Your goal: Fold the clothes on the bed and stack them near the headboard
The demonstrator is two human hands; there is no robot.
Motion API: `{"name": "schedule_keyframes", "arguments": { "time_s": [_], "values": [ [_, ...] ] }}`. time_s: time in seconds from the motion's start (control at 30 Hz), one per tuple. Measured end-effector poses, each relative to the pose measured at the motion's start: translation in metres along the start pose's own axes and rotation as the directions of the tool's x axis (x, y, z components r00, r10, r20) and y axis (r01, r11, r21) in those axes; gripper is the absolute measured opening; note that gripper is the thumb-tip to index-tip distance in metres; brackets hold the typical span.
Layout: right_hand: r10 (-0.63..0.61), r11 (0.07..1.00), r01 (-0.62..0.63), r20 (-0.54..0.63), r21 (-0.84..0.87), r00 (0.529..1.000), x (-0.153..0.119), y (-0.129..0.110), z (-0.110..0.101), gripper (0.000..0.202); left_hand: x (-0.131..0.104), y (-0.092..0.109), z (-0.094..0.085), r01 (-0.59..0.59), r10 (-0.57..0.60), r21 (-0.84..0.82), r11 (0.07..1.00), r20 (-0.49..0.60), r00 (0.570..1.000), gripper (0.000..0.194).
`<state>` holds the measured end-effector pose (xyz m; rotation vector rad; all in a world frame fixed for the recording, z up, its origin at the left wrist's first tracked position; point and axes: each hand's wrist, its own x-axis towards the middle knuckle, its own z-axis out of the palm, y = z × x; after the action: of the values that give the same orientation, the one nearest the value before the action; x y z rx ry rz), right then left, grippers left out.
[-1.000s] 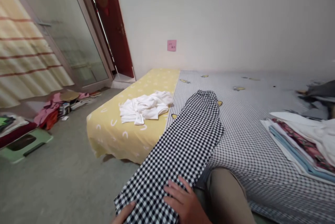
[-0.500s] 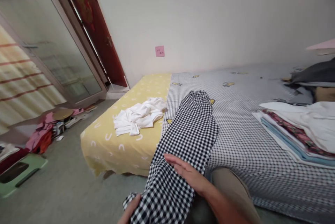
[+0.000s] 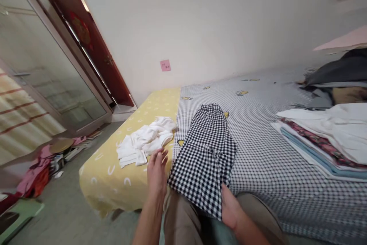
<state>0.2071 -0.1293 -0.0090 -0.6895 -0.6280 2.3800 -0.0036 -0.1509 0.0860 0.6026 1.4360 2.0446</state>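
Note:
Black-and-white checked trousers (image 3: 205, 153) lie lengthwise on the bed, gathered waistband away from me and the lower part folded back over itself. My left hand (image 3: 157, 168) is raised beside their left edge, open, with fingers apart and nothing in it. At the near right corner, my right hand (image 3: 230, 206) grips the edge of the trousers; its fingers are partly hidden by the cloth. A crumpled white garment (image 3: 146, 140) rests just beyond my left fingertips on the yellow bedcover (image 3: 111, 184).
On the right of the bed stands a stack of folded clothes (image 3: 323, 141), with dark clothes (image 3: 338, 71) behind it. Grey checked bedding (image 3: 258, 149) covers the bed's right part. A green stool (image 3: 25, 214) and piled items (image 3: 40, 168) are on the floor at left.
The trousers' near end has been folded up away from me. My left hand has let go and moved up and forward; my right hand has shifted from the middle to the near right edge.

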Motion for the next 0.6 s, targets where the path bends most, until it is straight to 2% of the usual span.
{"name": "schedule_keyframes", "arguments": {
  "time_s": [0.07,0.1,0.17,0.23,0.3,0.37,0.43,0.5,0.53,0.57,0.6],
  "values": [
    [-0.058,0.996,0.060,0.033,-0.062,0.998,-0.004,0.001,-0.010,0.056,-0.009,-0.014,-0.037,0.018,0.003,0.143,0.989,-0.146,0.989,0.050],
    [-0.095,0.992,0.097,0.036,-0.079,0.995,-0.007,0.000,-0.016,0.054,-0.016,-0.020,-0.054,0.055,-0.020,0.189,0.981,-0.183,0.983,0.052],
    [-0.171,0.979,0.173,0.029,-0.104,0.985,-0.011,-0.005,-0.027,0.048,-0.030,-0.028,-0.080,0.133,-0.086,0.245,0.960,-0.195,0.977,0.054],
    [-0.213,0.972,0.212,0.002,-0.101,0.977,-0.014,-0.015,-0.035,0.045,-0.042,-0.033,-0.094,0.178,-0.127,0.324,0.929,-0.172,0.977,0.053],
    [-0.206,0.978,0.203,-0.054,-0.054,0.977,-0.013,-0.029,-0.034,0.047,-0.053,-0.036,-0.092,0.175,-0.115,0.391,0.903,-0.172,0.978,0.050],
    [-0.163,0.985,0.169,-0.138,0.032,0.977,-0.006,-0.043,-0.025,0.047,-0.063,-0.038,-0.077,0.151,-0.092,0.375,0.915,-0.170,0.981,0.046],
    [-0.119,0.986,0.142,-0.237,0.082,0.964,0.006,-0.058,-0.009,0.046,-0.077,-0.045,-0.055,0.161,-0.131,0.231,0.960,-0.142,0.981,0.042],
    [-0.116,0.987,0.144,-0.320,0.064,0.940,0.023,-0.072,0.008,0.048,-0.092,-0.058,-0.035,0.247,-0.245,0.048,0.968,-0.041,0.969,0.039],
    [-0.131,0.987,0.155,-0.348,0.040,0.928,0.031,-0.079,0.015,0.051,-0.099,-0.067,-0.028,0.318,-0.317,-0.022,0.948,0.036,0.948,0.039],
    [-0.154,0.985,0.172,-0.364,0.016,0.918,0.040,-0.088,0.022,0.053,-0.105,-0.078,-0.024,0.410,-0.399,-0.065,0.910,0.130,0.908,0.039],
    [-0.183,0.981,0.195,-0.368,-0.006,0.911,0.047,-0.097,0.027,0.056,-0.109,-0.090,-0.024,0.519,-0.492,-0.079,0.851,0.228,0.840,0.040]
  ]
}}
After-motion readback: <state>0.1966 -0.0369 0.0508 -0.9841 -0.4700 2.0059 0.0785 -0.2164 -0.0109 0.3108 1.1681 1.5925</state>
